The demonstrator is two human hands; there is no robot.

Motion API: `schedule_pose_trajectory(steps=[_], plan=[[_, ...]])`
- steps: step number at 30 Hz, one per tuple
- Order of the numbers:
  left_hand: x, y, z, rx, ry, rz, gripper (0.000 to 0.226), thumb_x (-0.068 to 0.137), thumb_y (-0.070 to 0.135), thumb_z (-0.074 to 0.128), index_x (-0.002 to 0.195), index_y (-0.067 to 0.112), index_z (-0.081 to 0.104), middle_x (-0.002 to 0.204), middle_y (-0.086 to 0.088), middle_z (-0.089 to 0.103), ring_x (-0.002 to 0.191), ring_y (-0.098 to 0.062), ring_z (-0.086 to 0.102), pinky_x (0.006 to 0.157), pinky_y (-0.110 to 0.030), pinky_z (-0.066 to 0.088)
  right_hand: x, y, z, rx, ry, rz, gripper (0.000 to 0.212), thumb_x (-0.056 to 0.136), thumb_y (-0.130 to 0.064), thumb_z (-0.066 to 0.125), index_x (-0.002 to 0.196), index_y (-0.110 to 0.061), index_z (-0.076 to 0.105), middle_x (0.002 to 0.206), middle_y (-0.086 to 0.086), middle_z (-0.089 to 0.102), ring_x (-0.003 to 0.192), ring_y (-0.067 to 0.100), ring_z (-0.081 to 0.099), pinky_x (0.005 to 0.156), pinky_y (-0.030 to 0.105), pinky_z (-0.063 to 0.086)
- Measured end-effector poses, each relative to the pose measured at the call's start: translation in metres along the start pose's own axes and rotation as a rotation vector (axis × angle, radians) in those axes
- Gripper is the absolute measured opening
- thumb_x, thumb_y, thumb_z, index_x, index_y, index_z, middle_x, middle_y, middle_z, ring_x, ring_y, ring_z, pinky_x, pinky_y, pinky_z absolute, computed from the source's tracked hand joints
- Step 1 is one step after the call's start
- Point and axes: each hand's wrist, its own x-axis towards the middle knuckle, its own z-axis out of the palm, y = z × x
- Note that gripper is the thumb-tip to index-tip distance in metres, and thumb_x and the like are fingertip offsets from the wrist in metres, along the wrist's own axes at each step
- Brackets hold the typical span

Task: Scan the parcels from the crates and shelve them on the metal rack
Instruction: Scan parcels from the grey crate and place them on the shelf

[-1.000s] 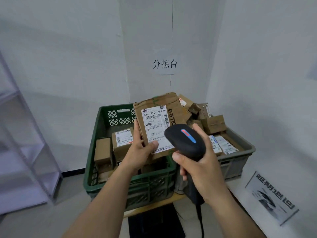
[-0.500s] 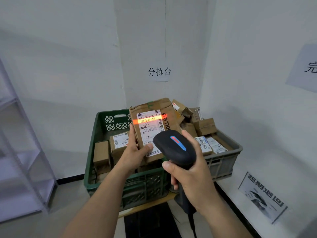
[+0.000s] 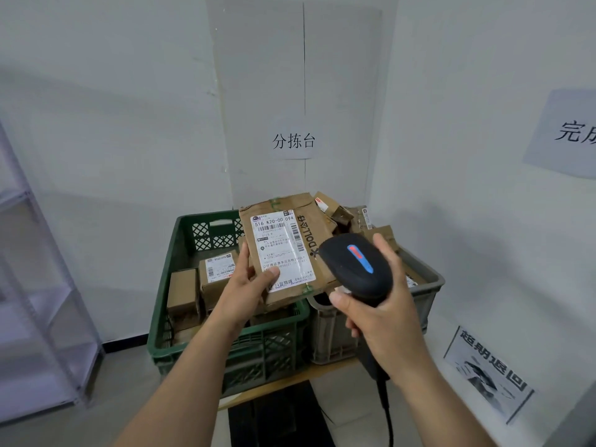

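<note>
My left hand [image 3: 245, 290] holds a flat brown cardboard parcel [image 3: 317, 224] upright over the green crate [image 3: 225, 356], its white shipping label facing me. My right hand [image 3: 383, 312] grips a black handheld scanner [image 3: 356, 264] with a blue and red button, pointed at the label from the right and close to it. No scan beam shows on the label. More cardboard parcels [image 3: 216, 274] lie inside the green crate. A grey crate [image 3: 429, 295] to the right is heaped with small boxes.
Both crates sit on a low wooden board in the room's corner. The metal rack [image 3: 38, 285] stands at the far left against the wall. Paper signs hang on the walls, and one printed sign [image 3: 487, 372] is low on the right wall. The scanner's cable hangs down below my right hand.
The orange scan beam that crossed the label's barcode half a second ago is gone. Parcel and scanner stay in about the same pose; my view has shifted slightly left.
</note>
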Motion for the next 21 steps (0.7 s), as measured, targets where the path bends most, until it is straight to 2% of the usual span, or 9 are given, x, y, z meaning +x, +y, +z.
schedule_pose_trajectory(steps=[1,3,5,7,11,15,17,19,21], plan=[[-0.001,0.002,0.001,-0.025,-0.004,-0.005,0.068,0.092,0.019,0.058,0.145,0.043,0.024,0.122,0.001,0.065,0.104,-0.020,0.066,0.098,-0.048,0.048,0.004,0.002,-0.005,-0.017,0.030,-0.005,0.093,0.077,-0.006,0.079,0.132,-0.062,0.029,0.123,0.000,0.061,0.081,0.013,0.060,0.077,0.032,0.054],[-0.004,0.005,0.003,-0.040,-0.012,-0.017,0.061,0.092,0.020,0.057,0.144,0.038,0.031,0.117,0.004,0.068,0.103,-0.020,0.067,0.098,-0.047,0.048,0.011,0.005,-0.014,-0.029,0.078,-0.006,0.096,0.076,-0.003,0.079,0.139,-0.055,0.028,0.125,-0.002,0.060,0.083,0.015,0.058,0.080,0.037,0.052],[-0.008,0.010,0.007,-0.045,-0.023,-0.027,0.054,0.093,0.022,0.057,0.140,0.036,0.037,0.110,0.005,0.071,0.097,-0.019,0.069,0.089,-0.041,0.052,0.016,0.006,-0.021,-0.037,0.106,0.004,0.099,0.077,-0.001,0.078,0.144,-0.051,0.025,0.119,-0.009,0.060,0.079,0.012,0.057,0.084,0.043,0.054],[-0.011,0.016,0.012,-0.051,-0.046,-0.035,0.049,0.093,0.023,0.056,0.138,0.034,0.041,0.108,0.004,0.071,0.095,-0.019,0.070,0.082,-0.038,0.054,0.019,0.006,-0.026,-0.047,0.120,0.006,0.101,0.077,0.000,0.078,0.147,-0.048,0.022,0.116,-0.017,0.057,0.083,0.013,0.059,0.088,0.047,0.054],[-0.019,0.027,0.025,-0.035,-0.054,-0.020,0.049,0.090,0.029,0.057,0.135,0.034,0.038,0.116,0.001,0.068,0.095,-0.017,0.069,0.080,-0.035,0.055,0.022,0.008,-0.035,-0.043,0.132,-0.017,0.101,0.077,0.000,0.078,0.146,-0.048,0.023,0.124,-0.009,0.058,0.093,0.019,0.060,0.087,0.048,0.055],[-0.032,0.029,0.035,0.069,-0.066,0.027,0.076,0.075,0.063,0.054,0.140,0.038,0.023,0.135,0.004,0.052,0.108,-0.014,0.061,0.094,-0.043,0.051,0.023,0.011,-0.046,-0.025,0.161,-0.042,0.099,0.075,-0.001,0.080,0.144,-0.050,0.029,0.128,0.011,0.061,0.092,0.023,0.059,0.090,0.052,0.054],[-0.038,0.028,0.037,0.189,-0.125,0.051,0.104,0.062,0.083,0.055,0.146,0.036,0.015,0.140,0.008,0.047,0.116,-0.012,0.056,0.100,-0.044,0.047,0.023,0.010,-0.051,0.008,0.176,-0.053,0.099,0.070,-0.007,0.084,0.134,-0.062,0.032,0.128,0.012,0.061,0.093,0.023,0.059,0.091,0.054,0.052],[-0.044,0.025,0.039,0.299,-0.177,0.085,0.121,0.048,0.087,0.061,0.148,0.039,0.012,0.141,0.013,0.046,0.123,-0.011,0.051,0.104,-0.042,0.043,0.022,0.011,-0.057,0.015,0.177,-0.060,0.095,0.066,-0.015,0.083,0.125,-0.070,0.034,0.126,0.013,0.062,0.091,0.023,0.059,0.086,0.050,0.054],[-0.050,0.023,0.042,0.383,-0.170,0.139,0.110,0.050,0.082,0.066,0.143,0.046,0.019,0.141,0.015,0.044,0.126,-0.009,0.047,0.106,-0.042,0.041,0.019,0.012,-0.063,0.019,0.175,-0.061,0.096,0.070,-0.007,0.083,0.124,-0.069,0.033,0.126,0.012,0.061,0.088,0.023,0.059,0.080,0.045,0.057]])
